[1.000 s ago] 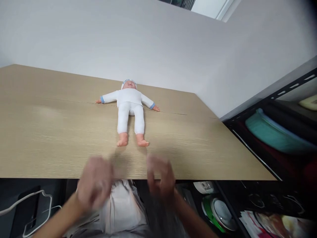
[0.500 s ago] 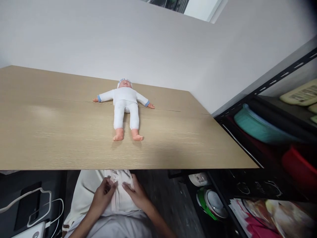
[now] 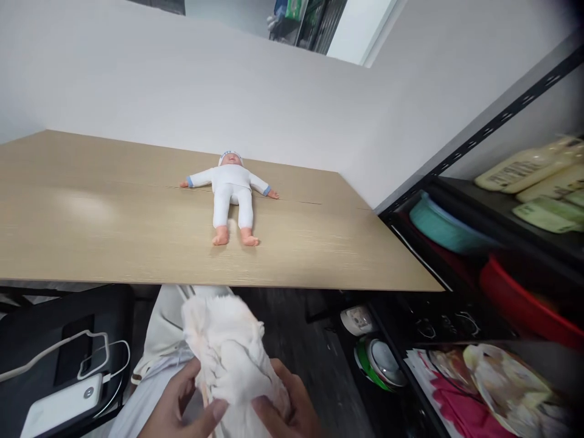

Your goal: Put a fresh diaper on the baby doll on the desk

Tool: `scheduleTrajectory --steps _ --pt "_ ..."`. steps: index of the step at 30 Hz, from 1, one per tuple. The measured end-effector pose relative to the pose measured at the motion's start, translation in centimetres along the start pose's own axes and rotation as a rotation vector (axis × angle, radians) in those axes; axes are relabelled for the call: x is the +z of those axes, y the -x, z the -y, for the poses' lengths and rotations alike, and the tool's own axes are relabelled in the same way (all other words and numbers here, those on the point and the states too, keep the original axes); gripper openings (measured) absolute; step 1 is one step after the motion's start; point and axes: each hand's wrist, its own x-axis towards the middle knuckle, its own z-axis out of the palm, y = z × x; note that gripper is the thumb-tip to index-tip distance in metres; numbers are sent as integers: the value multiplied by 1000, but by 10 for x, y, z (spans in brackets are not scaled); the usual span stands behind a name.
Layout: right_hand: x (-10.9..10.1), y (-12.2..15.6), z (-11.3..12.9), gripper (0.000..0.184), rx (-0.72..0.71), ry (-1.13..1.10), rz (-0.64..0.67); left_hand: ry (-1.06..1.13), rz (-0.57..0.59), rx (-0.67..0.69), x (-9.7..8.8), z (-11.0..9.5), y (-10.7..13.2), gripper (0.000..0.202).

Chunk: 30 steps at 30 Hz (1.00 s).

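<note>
Below the table's front edge, both hands grip a bunched white cloth (image 3: pixel 230 353) over my lap. My left hand (image 3: pixel 180 404) wraps its fingers round the cloth's left side. My right hand (image 3: pixel 287 404) clasps the right side, thumb on top. A baby doll (image 3: pixel 232 193) in white clothes and a cap lies on its back in the middle of the wooden table (image 3: pixel 114 237), arms spread, feet toward me. The doll is well beyond my hands and untouched.
A black shelf rack (image 3: pixel 493 243) at the right holds a teal tub (image 3: pixel 442 228), a red tub (image 3: pixel 524 304) and packets. Bowls (image 3: pixel 381 362) sit on the floor beside it. A white power bank (image 3: pixel 64 404) with a cable lies on a black chair at lower left.
My hands dropped from the table edge to my lap, then lifted the white cloth up in a bunch. The view has pulled back and turned a little right; the doll has not moved.
</note>
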Motion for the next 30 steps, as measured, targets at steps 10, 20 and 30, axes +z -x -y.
scheduleTrajectory --steps 10,20,30 --pt "18 -50 56 54 -85 68 13 16 112 103 32 -60 -46 82" --pt "8 -113 61 44 -443 251 -149 21 141 79 27 -28 -99 88" --pt "73 -228 85 69 -585 606 210 -507 363 124 -32 -84 -90 56"
